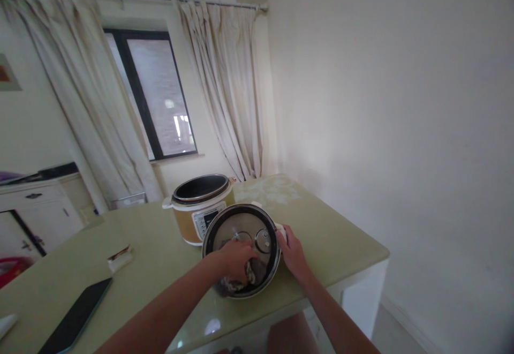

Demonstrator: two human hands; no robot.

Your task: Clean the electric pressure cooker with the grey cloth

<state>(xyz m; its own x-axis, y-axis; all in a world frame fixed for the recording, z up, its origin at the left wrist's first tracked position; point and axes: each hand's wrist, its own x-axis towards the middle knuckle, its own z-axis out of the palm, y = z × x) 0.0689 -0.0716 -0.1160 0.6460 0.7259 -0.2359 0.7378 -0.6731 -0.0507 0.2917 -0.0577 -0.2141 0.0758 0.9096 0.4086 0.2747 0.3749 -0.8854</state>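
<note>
The round lid (244, 224) of a pressure cooker is tilted up on the table with its metal inner face toward me. My right hand (293, 249) grips the white handle (281, 231) on the lid's right side. Against the lower part of the inner face, my left hand (236, 260) presses a crumpled dark patterned cloth (255, 272), its fingers closed round it. Just behind the lid stands the cooker (187, 223), white and gold with a control panel, its top uncovered and a dark inner pot (201, 187) inside.
A dark tablet or phone (76, 316) lies at the table's left, near a small white object (119, 259). The pale green table (345, 236) ends in a corner at right, beside a wall. Behind are curtains (225, 75), a window and a white cabinet (44, 204).
</note>
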